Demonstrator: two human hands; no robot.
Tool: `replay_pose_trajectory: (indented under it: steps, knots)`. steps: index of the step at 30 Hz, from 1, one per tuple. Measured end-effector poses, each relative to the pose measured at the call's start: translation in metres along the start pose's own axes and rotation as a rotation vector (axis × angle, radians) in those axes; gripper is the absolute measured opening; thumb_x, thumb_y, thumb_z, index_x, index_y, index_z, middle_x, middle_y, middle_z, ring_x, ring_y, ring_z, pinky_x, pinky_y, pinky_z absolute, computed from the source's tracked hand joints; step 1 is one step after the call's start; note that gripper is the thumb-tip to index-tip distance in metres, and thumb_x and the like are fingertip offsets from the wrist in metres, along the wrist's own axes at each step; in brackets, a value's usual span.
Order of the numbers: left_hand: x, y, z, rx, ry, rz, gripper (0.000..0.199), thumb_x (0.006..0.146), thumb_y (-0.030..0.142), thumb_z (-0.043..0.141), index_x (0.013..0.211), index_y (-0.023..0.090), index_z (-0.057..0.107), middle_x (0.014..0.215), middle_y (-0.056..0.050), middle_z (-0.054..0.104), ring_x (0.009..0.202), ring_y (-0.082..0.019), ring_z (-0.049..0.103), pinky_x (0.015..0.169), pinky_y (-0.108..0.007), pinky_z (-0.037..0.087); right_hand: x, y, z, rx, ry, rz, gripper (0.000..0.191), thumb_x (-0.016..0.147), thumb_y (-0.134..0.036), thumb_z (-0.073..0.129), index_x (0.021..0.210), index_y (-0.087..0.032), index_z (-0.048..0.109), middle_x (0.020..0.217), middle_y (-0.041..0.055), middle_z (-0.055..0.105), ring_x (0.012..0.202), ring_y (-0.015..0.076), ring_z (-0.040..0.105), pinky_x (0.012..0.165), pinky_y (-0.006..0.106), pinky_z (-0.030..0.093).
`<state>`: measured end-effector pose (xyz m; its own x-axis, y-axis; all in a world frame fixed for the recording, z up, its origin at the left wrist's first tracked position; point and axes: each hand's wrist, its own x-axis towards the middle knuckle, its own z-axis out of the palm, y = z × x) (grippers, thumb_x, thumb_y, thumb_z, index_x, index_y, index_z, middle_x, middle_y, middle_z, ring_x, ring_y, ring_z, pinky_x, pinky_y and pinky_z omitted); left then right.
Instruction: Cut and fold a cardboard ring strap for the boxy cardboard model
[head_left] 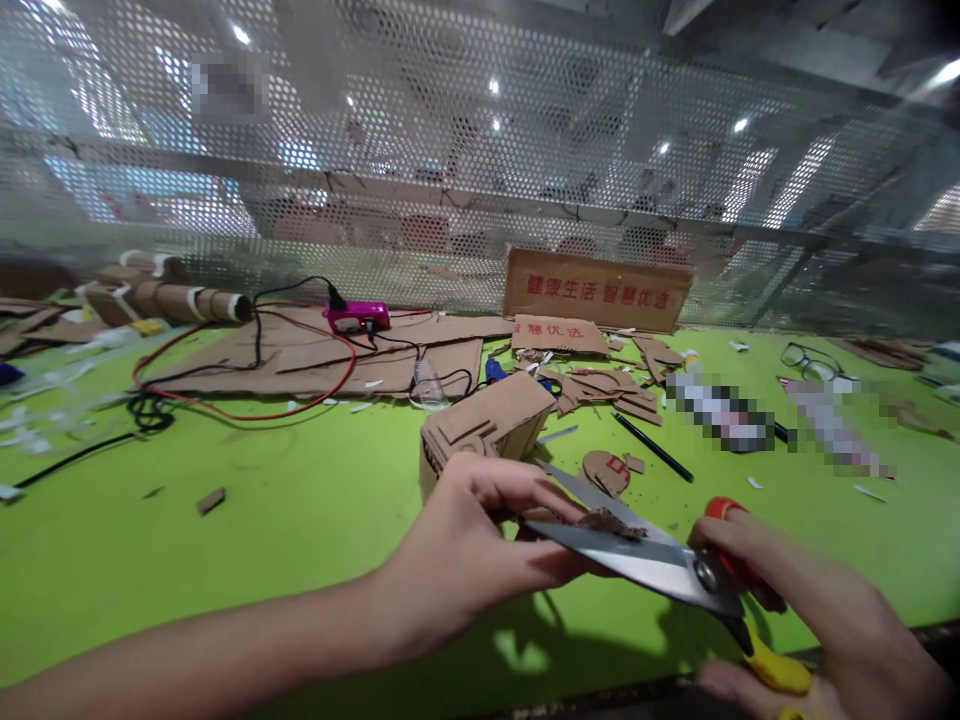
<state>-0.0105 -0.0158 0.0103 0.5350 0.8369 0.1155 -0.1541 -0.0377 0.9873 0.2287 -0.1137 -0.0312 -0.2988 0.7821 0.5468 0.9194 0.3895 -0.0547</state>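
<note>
In my right hand (832,590) is a pair of scissors (660,565) with red and yellow handles, its blades parted and pointing left. Between the blades lies a small brown piece of cardboard (611,522). My left hand (487,540) pinches that piece between thumb and fingers, right beside the blades. Just behind the left hand stands a folded cardboard box shape (491,425) with layered pieces on its side. A round cardboard disc (607,472) with a red mark lies on the green table beyond the scissors.
Cardboard scraps (611,390) and a black pen (652,447) lie behind the hands. Further left are a purple device (358,317) with red and black cables, flat cardboard sheets (315,360) and a cardboard tube build (165,295). Glasses (814,360) rest at the right. A perforated metal screen (420,150) borders the green table (300,540).
</note>
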Motion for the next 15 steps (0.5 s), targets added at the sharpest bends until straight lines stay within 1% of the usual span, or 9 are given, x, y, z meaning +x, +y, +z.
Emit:
replay_pose_trajectory:
  steps: [1, 3, 6, 9, 11, 13, 15]
  knots:
    - [0.0, 0.0, 0.0, 0.004, 0.014, -0.003, 0.021, 0.05, -0.001, 0.073, 0.052, 0.02, 0.074, 0.055, 0.0, 0.071, 0.05, -0.013, 0.062, 0.049, -0.018, 0.048, 0.003, -0.001, 0.0, -0.038, -0.016, -0.037, 0.054, 0.077, -0.057, 0.058, 0.118, -0.025, 0.046, 0.097, 0.0085, 0.068, 0.075, 0.0239, 0.068, 0.059, 0.027, 0.058]
    - [0.001, 0.0, 0.001, -0.008, 0.021, 0.001, 0.021, 0.05, 0.0, 0.072, 0.052, 0.021, 0.074, 0.057, 0.0, 0.072, 0.052, -0.013, 0.063, 0.05, -0.018, 0.048, 0.008, -0.003, 0.0, -0.102, -0.027, -0.08, 0.053, 0.081, -0.058, 0.052, 0.12, -0.022, 0.044, 0.097, 0.0107, 0.068, 0.08, 0.0253, 0.069, 0.062, 0.028, 0.059]
    - [0.001, 0.0, 0.0, -0.015, -0.012, 0.025, 0.024, 0.053, -0.001, 0.071, 0.054, 0.022, 0.074, 0.057, 0.002, 0.072, 0.052, -0.012, 0.063, 0.051, -0.016, 0.048, 0.013, -0.004, 0.001, -0.086, -0.006, -0.095, 0.044, 0.085, -0.049, 0.05, 0.119, -0.021, 0.043, 0.091, 0.009, 0.07, 0.078, 0.0234, 0.07, 0.064, 0.027, 0.059]
    - [0.001, -0.001, -0.002, 0.013, -0.041, 0.016, 0.024, 0.057, -0.001, 0.071, 0.057, 0.023, 0.075, 0.058, 0.002, 0.072, 0.054, -0.013, 0.065, 0.052, -0.017, 0.049, 0.014, -0.003, 0.003, -0.021, -0.006, -0.103, 0.037, 0.085, -0.039, 0.053, 0.116, -0.021, 0.045, 0.089, 0.008, 0.071, 0.076, 0.021, 0.069, 0.062, 0.024, 0.058]
    - [0.0, -0.002, -0.002, 0.014, -0.065, -0.005, 0.021, 0.06, 0.002, 0.072, 0.06, 0.023, 0.076, 0.063, 0.002, 0.074, 0.06, -0.014, 0.068, 0.056, -0.018, 0.051, 0.014, -0.004, 0.004, 0.0, -0.001, -0.102, 0.036, 0.083, -0.033, 0.055, 0.116, -0.021, 0.046, 0.088, 0.0075, 0.07, 0.071, 0.0195, 0.069, 0.059, 0.024, 0.057]
    - [-0.001, -0.003, 0.0, 0.014, -0.092, -0.033, 0.016, 0.063, 0.007, 0.074, 0.063, 0.023, 0.076, 0.068, 0.001, 0.075, 0.066, -0.016, 0.07, 0.061, -0.02, 0.053, 0.017, -0.008, 0.006, 0.036, 0.033, -0.107, 0.033, 0.082, -0.027, 0.056, 0.113, -0.021, 0.046, 0.081, 0.0051, 0.07, 0.06, 0.0168, 0.066, 0.054, 0.024, 0.056]
    - [-0.002, -0.004, 0.002, 0.012, -0.127, -0.08, 0.011, 0.064, 0.011, 0.075, 0.067, 0.022, 0.077, 0.071, -0.001, 0.076, 0.068, -0.017, 0.07, 0.063, -0.021, 0.053, 0.02, -0.012, 0.008, 0.103, 0.053, -0.127, 0.03, 0.082, -0.022, 0.055, 0.11, -0.023, 0.046, 0.074, 0.002, 0.068, 0.053, 0.015, 0.062, 0.049, 0.023, 0.053]
